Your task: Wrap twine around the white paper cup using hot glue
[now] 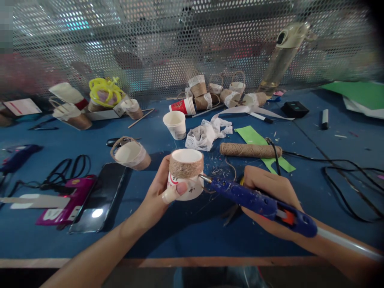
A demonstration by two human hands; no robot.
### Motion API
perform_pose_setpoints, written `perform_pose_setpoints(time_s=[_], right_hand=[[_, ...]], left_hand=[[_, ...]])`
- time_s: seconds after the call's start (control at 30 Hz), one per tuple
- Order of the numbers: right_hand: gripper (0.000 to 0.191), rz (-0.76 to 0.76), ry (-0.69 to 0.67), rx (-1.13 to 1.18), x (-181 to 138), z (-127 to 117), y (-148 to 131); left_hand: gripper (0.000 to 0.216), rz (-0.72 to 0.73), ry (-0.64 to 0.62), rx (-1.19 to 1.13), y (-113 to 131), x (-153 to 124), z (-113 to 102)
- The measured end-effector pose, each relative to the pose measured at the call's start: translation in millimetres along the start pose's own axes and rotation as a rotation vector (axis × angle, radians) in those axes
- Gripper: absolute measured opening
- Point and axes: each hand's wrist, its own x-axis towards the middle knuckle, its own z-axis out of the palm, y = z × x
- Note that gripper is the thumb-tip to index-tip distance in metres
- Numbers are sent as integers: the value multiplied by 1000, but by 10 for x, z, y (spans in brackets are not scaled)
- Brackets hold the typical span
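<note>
Brown twine is wrapped in a band round the top of a white paper cup (185, 176). The cup is in the middle of the frame, over the blue table (180, 236). It stands upright, with its open mouth up.

The left hand (157, 188) holds the paper cup from the left side. Its fingers curl tight round the back of the cup, and the thumb (175, 191) presses flat on the front, below the twine band.

The right hand (270, 196) is lower right of the middle. Its fingers are closed all the way round the handle of a blue glue gun (258, 202). The gun points up and to the left. Its metal tip (205, 178) touches the right side of the cup, just under the twine band. Thin glue strings and little scraps lie on the table beside it.

Just above the right hand lies a long roll of twine (250, 150) on a green paper strip (255, 138). A pile of white lace (205, 136) lies near it, and a plain white cup (175, 125) stands just left of the lace.

To the left of the held cup, another cup with a handle (130, 154) lies on its side. Lower left are a black phone (99, 196), a pink thing (70, 202) and black scissors (67, 168). More cups wrapped in twine and lace (216, 94) stand at the back by the metal mesh wall (168, 44).
</note>
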Motion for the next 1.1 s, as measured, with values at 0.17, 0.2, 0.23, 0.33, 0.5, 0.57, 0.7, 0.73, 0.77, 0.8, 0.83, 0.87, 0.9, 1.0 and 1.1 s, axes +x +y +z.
perform_pose_setpoints(time_s=[0.17,0.2,0.23,0.33,0.5,0.57,0.7,0.73,0.77,0.8,0.83,0.87,0.9,1.0,1.1], right_hand=[[34,29,0,11,9,-2,4],[35,37,1,19,13,-2,6],[36,42,5,24,17,-2,7],[35,50,18,31,17,6,5],[35,35,-5,46,-19,23,6],[35,28,-8,44,-21,22,3],[34,33,16,48,14,12,-13],[34,33,21,51,24,10,-15],[34,34,25,53,33,8,-13],[34,37,27,53,40,8,-8],[33,44,31,50,44,7,-1],[33,53,35,45,45,7,8],[33,64,40,41,46,6,18],[32,101,44,71,47,4,37],[25,172,113,163,57,14,26]], left_hand=[[54,5,0,-73,45,8,49],[54,5,-11,-87,47,8,53],[52,6,-20,-95,46,9,54],[49,15,-3,-69,39,8,50],[53,-22,-41,-14,48,10,62],[53,-29,-38,-22,52,11,67],[54,-28,-7,-91,67,9,68],[54,-34,-17,-107,74,7,68],[54,-40,-27,-117,80,5,69],[54,-45,-33,-119,85,4,70],[54,-51,-35,-116,89,3,72],[55,-50,-33,-112,91,2,74],[57,-47,-32,-107,91,2,76],[60,-40,-20,-87,86,8,91],[56,-41,-8,-71,75,18,116]])
